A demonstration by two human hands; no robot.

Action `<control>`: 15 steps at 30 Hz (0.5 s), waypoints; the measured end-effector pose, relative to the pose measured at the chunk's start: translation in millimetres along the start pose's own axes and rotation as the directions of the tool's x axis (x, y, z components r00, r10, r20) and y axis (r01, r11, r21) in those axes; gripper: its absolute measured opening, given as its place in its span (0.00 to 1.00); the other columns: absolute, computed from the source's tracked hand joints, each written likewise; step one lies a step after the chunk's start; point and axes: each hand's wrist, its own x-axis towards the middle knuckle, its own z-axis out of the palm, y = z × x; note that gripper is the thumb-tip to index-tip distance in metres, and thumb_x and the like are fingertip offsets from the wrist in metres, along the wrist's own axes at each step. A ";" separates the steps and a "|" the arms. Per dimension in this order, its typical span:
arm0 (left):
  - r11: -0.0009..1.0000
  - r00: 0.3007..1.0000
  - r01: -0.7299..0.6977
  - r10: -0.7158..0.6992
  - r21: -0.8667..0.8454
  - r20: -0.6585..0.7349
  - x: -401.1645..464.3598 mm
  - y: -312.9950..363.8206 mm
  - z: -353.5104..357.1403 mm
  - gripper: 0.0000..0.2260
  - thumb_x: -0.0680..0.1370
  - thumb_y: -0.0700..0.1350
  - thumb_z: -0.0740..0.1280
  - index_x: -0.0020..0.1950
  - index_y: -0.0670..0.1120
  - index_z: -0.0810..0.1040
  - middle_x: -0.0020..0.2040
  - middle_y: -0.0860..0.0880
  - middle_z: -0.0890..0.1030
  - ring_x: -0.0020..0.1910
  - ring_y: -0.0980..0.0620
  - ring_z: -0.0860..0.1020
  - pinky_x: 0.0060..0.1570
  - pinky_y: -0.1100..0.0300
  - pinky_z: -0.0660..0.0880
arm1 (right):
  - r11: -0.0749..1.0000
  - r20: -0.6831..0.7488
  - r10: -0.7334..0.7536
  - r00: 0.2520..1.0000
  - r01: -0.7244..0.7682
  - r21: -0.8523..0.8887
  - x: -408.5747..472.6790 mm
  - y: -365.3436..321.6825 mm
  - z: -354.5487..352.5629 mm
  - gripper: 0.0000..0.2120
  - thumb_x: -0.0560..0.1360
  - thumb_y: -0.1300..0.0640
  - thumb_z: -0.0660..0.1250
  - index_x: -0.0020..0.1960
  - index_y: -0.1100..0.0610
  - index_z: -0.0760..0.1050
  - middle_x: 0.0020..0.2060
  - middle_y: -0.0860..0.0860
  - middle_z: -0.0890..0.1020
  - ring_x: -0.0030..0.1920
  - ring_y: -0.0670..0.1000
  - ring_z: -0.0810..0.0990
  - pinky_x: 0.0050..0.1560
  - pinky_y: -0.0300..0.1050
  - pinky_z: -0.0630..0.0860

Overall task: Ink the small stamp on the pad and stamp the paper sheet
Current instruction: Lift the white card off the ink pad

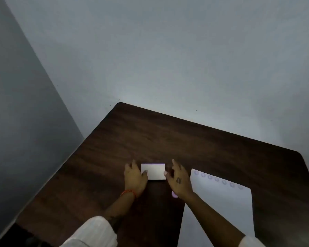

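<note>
A small white ink pad case [154,171] with a purple far edge lies shut on the dark wooden table [185,139]. My left hand [134,177] rests at its left side, thumb on the lid. My right hand [179,178] hovers at its right side, fingers spread, thumb near the case's right edge. Under my right wrist a small pink object [174,194] shows, likely the stamp, mostly hidden. A white paper sheet [219,207] lies to the right, with a row of several round purple stamp marks [217,179] along its far edge.
The table sits in a corner against grey walls [150,50]. Its far edge runs diagonally behind the pad, and its left edge falls away toward the floor. Bare wood extends beyond the pad and right of the paper.
</note>
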 end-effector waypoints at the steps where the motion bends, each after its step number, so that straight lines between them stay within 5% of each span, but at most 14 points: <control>1: 1.000 1.000 0.015 -0.015 0.011 0.018 0.7 -1.0 0.4 0.28 0.77 0.47 0.65 0.73 0.40 0.59 0.74 0.36 0.58 0.72 0.38 0.61 0.71 0.47 0.63 | 1.000 0.004 0.001 1.000 -0.001 -0.031 1.0 -0.5 0.7 0.29 0.76 0.49 0.63 0.72 0.55 0.57 0.70 0.56 0.67 0.70 0.56 0.64 0.68 0.52 0.65; 7: 1.000 0.997 -0.009 0.011 -0.021 0.071 3.6 -4.0 6.6 0.21 0.76 0.46 0.65 0.68 0.44 0.70 0.67 0.38 0.68 0.64 0.40 0.70 0.67 0.48 0.68 | 0.985 0.025 -0.026 0.999 0.030 -0.169 6.4 -5.0 11.1 0.22 0.74 0.53 0.65 0.67 0.55 0.67 0.63 0.55 0.73 0.64 0.54 0.70 0.60 0.45 0.72; 15: 1.000 1.000 0.005 -0.004 -0.018 0.028 -8.1 8.9 -0.5 0.25 0.77 0.47 0.63 0.72 0.41 0.62 0.70 0.39 0.63 0.66 0.41 0.68 0.69 0.51 0.67 | 0.976 -0.078 -0.092 0.993 0.074 -0.203 2.3 -17.6 7.7 0.22 0.75 0.51 0.64 0.67 0.57 0.68 0.62 0.55 0.75 0.62 0.53 0.71 0.60 0.45 0.72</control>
